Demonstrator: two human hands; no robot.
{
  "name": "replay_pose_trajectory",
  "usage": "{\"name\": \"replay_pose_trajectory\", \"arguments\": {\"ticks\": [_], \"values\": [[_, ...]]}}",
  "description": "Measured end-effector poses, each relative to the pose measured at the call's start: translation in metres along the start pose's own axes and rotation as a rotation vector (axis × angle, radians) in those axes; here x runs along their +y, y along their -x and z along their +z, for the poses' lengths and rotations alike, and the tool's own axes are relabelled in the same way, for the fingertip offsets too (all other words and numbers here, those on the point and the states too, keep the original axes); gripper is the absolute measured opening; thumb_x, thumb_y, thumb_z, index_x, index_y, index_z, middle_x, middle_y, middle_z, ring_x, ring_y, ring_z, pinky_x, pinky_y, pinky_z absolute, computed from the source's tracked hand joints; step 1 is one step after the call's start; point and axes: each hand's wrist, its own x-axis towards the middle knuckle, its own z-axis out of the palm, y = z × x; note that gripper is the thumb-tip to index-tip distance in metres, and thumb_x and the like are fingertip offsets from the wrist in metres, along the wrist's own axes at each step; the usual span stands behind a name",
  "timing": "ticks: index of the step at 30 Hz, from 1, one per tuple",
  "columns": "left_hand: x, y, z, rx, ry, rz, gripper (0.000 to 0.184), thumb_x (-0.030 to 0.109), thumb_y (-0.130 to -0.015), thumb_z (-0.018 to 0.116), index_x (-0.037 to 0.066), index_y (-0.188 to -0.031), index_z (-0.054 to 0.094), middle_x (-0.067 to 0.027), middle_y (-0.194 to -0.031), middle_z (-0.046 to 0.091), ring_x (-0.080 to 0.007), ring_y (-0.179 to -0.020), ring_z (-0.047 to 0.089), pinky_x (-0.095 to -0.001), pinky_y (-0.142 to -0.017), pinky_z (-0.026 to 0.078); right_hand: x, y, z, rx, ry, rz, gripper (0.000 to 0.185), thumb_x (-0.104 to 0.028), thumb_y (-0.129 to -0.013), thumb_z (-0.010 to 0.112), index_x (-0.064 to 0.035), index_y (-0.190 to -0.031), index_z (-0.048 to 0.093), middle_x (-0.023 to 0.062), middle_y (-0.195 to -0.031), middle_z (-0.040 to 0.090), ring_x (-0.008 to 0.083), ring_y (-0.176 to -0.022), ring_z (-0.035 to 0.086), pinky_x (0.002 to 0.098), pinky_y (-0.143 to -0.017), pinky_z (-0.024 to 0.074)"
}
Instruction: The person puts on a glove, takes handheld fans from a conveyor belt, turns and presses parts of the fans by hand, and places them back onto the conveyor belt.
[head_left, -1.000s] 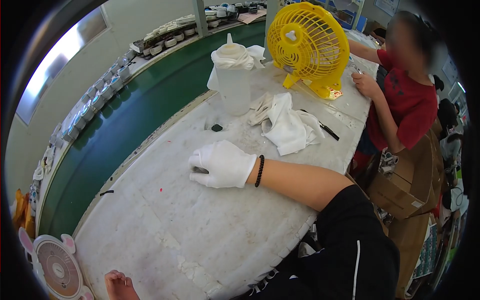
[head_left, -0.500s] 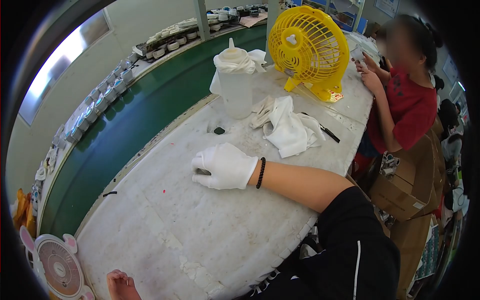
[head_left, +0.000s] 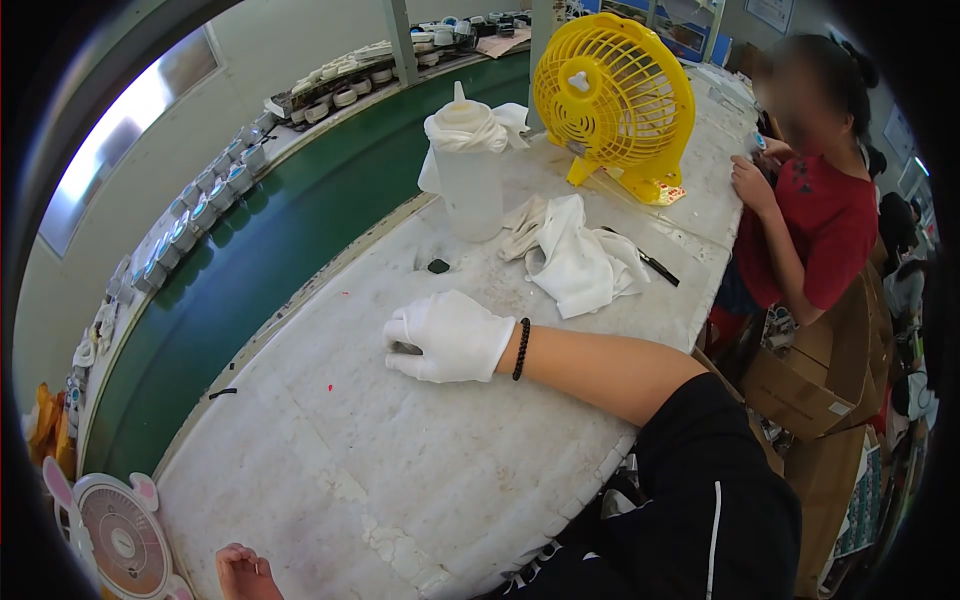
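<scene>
So the right hand point(head_left: 452, 337) is in a white glove, resting on the pale counter point(head_left: 300, 470), fingers loosely curled with a gap by the thumb. Can't tell if anything's tucked under it. The bare left hand point(head_left: 243, 572) is down at the bottom edge, fingers bent in, and I can't tell whether it's holding something either. Nearest thing to it is the bunny-eared fan point(head_left: 122, 540).

Containers: there's a translucent squeeze bottle point(head_left: 472, 200) standing upright beyond the gloved hand, pointy nozzle up, white cloth point(head_left: 468, 132) wrapped round its neck. Can't make out how full it is. Crumpled white cloths point(head_left: 580, 265) lie just beside it, near the gloved hand too, and a slim black tool point(head_left: 656, 262) is next to them.

Off to the right, below counter level, an open cardboard box point(head_left: 800, 385) has small pale parts point(head_left: 778, 325) in it, too small to identify. A co-worker in a red top point(head_left: 825, 225) is by it.
</scene>
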Motion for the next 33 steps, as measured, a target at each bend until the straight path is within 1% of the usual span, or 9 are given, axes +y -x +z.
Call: {"name": "replay_pose_trajectory", "arguments": {"ticks": [14, 17, 22, 23, 24, 26, 28, 31, 33], "values": [[0.001, 0.0, 0.004, -0.015, 0.002, 0.003, 0.014, 0.018, -0.094, 0.046, 0.006, -0.096, 0.053, -0.0012, -0.096, 0.049, -0.0099, -0.083, 0.048, -0.0235, -0.07, 0.038, 0.0, 0.0, 0.001, 0.007, -0.026, 0.002, 0.02, -0.029, -0.082, 0.059, -0.0094, -0.079, 0.059, 0.0081, -0.08, 0.061, 0.0282, -0.076, 0.06, 0.0399, -0.066, 0.0464], [0.001, 0.001, 0.005, 0.031, -0.021, -0.001, 0.015, 0.018, -0.094, 0.046, 0.005, -0.096, 0.052, -0.0012, -0.096, 0.048, -0.01, -0.084, 0.048, -0.0234, -0.07, 0.038, 0.001, 0.0, 0.001, 0.013, -0.018, -0.001, 0.02, -0.029, -0.082, 0.059, -0.0093, -0.079, 0.059, 0.0085, -0.08, 0.061, 0.0285, -0.076, 0.06, 0.0401, -0.066, 0.0467], [-0.006, -0.003, -0.008, -0.012, 0.019, 0.001, 0.014, 0.018, -0.093, 0.048, 0.006, -0.097, 0.055, -0.0017, -0.095, 0.053, -0.0113, -0.084, 0.049, -0.0259, -0.072, 0.04, 0.002, 0.002, 0.0, 0.075, -0.002, -0.045, 0.018, -0.026, -0.082, 0.061, -0.0084, -0.082, 0.06, 0.0103, -0.079, 0.061, 0.0305, -0.075, 0.059, 0.0395, -0.065, 0.0475], [-0.002, 0.0, -0.003, 0.029, 0.01, 0.015, 0.014, 0.017, -0.092, 0.048, 0.006, -0.097, 0.056, -0.0019, -0.095, 0.055, -0.0117, -0.084, 0.05, -0.0265, -0.073, 0.04, 0.002, 0.0, 0.002, 0.098, -0.008, -0.074, 0.017, -0.025, -0.081, 0.061, -0.0076, -0.083, 0.06, 0.0117, -0.08, 0.061, 0.0314, -0.076, 0.06, 0.0397, -0.066, 0.0478], [-0.004, 0.003, 0.006, 0.2, -0.078, 0.039, 0.011, 0.015, -0.088, 0.051, 0.005, -0.088, 0.055, -0.0023, -0.087, 0.053, -0.0128, -0.082, 0.05, -0.0271, -0.073, 0.04, 0.004, -0.001, 0.004, 0.117, -0.032, -0.115, 0.016, -0.023, -0.08, 0.062, -0.0068, -0.083, 0.061, 0.0131, -0.08, 0.061, 0.0324, -0.077, 0.06, 0.0399, -0.067, 0.048], [0.0, -0.002, 0.006, 0.196, -0.232, 0.048, 0.014, 0.015, -0.088, 0.052, 0.003, -0.091, 0.058, -0.0037, -0.09, 0.055, -0.0134, -0.082, 0.052, -0.0266, -0.072, 0.041, 0.001, -0.003, 0.004, 0.089, -0.004, -0.109, 0.016, -0.022, -0.08, 0.062, -0.0067, -0.082, 0.06, 0.0125, -0.079, 0.061, 0.0314, -0.075, 0.06, 0.0397, -0.066, 0.0483], [0.01, -0.001, 0.005, 0.222, -0.206, 0.009, 0.017, 0.017, -0.09, 0.051, 0.003, -0.097, 0.06, -0.0038, -0.093, 0.058, -0.0129, -0.085, 0.054, -0.0256, -0.073, 0.041, -0.008, -0.006, 0.003, 0.101, -0.048, -0.102, 0.011, -0.017, -0.078, 0.064, -0.007, -0.08, 0.06, 0.0104, -0.074, 0.059, 0.0298, -0.069, 0.057, 0.0374, -0.061, 0.0455], [0.03, 0.013, -0.038, 0.311, -0.34, 0.002, 0.02, 0.019, -0.091, 0.051, 0.004, -0.1, 0.06, -0.0031, -0.096, 0.06, -0.0115, -0.089, 0.055, -0.0248, -0.074, 0.041, -0.014, -0.008, 0.001, 0.054, -0.069, -0.025, 0.009, -0.014, -0.077, 0.066, -0.0075, -0.08, 0.06, 0.0077, -0.072, 0.057, 0.0257, -0.063, 0.054, 0.0346, -0.058, 0.0433], [0.042, 0.019, -0.078, 0.581, -0.406, 0.062, 0.021, 0.021, -0.091, 0.052, 0.004, -0.102, 0.06, -0.0027, -0.1, 0.062, -0.0097, -0.088, 0.055, -0.0236, -0.074, 0.041, -0.014, -0.005, -0.001, 0.056, -0.067, 0.009, 0.009, -0.013, -0.077, 0.066, -0.0073, -0.08, 0.06, 0.0066, -0.071, 0.056, 0.0231, -0.061, 0.053, 0.033, -0.057, 0.0425]]}}
